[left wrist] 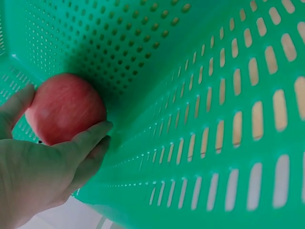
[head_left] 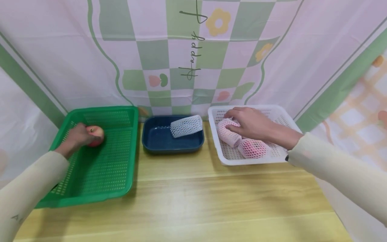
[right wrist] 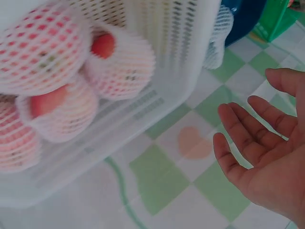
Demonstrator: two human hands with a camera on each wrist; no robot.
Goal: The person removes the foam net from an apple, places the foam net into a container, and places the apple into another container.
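Note:
My left hand (head_left: 75, 137) grips a red apple (head_left: 96, 133) inside the green basket (head_left: 99, 171), near its left side. In the left wrist view, thumb and fingers lie on opposite sides of the apple (left wrist: 66, 109), against the perforated wall. My right hand (head_left: 254, 123) is over the white basket (head_left: 257, 161), its fingers above an apple in a pink-white foam net (head_left: 227, 131). A second netted apple (head_left: 254, 148) lies in front of it. In the right wrist view, the right hand (right wrist: 267, 148) shows loosely bent fingers holding nothing, apart from several netted apples (right wrist: 121, 67).
Between the baskets stands a dark blue dish (head_left: 172, 150) with a loose white foam net (head_left: 186, 126) in it. All three containers stand on a wooden table (head_left: 193, 201). A checkered cloth (head_left: 181, 53) hangs behind them.

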